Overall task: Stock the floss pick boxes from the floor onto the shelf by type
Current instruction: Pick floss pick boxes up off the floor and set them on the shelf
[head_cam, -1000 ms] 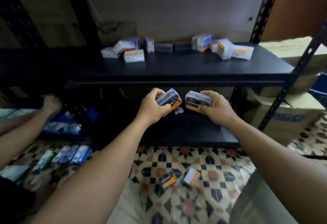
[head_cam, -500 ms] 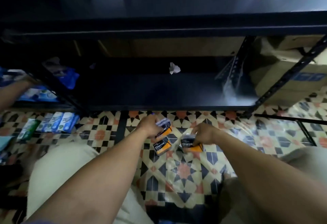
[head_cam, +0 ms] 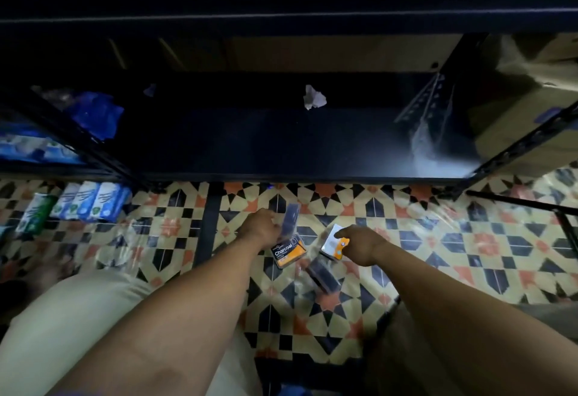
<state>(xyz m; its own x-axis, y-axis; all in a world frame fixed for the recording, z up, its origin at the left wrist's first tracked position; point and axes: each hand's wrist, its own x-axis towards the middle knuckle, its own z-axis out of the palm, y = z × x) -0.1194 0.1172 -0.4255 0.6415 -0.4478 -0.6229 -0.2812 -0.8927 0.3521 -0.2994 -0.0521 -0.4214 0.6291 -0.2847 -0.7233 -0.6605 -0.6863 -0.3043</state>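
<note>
Both my hands are down at the patterned tile floor in front of the black shelf (head_cam: 281, 145). My left hand (head_cam: 261, 226) grips a dark floss pick box (head_cam: 291, 219) held on edge, and an orange-and-black "Charcoal" box (head_cam: 287, 251) lies just under its fingers, touching them. My right hand (head_cam: 359, 245) holds a white-and-orange floss pick box (head_cam: 331, 244), index finger stretched over its top. Another dark box (head_cam: 322, 273) sits tilted just below that hand; whether the hand holds it I cannot tell.
A crumpled bit of paper (head_cam: 314, 97) lies on the lower shelf board. Blue and green packs (head_cam: 90, 201) line the floor at the left beside the shelf post. Cardboard cartons (head_cam: 531, 98) stand at the right. My knees frame the lower view.
Both hands dropped from shelf height to the floor, still carrying their boxes. They now reach the two boxes that lay on the tiles, and the view has tilted down.
</note>
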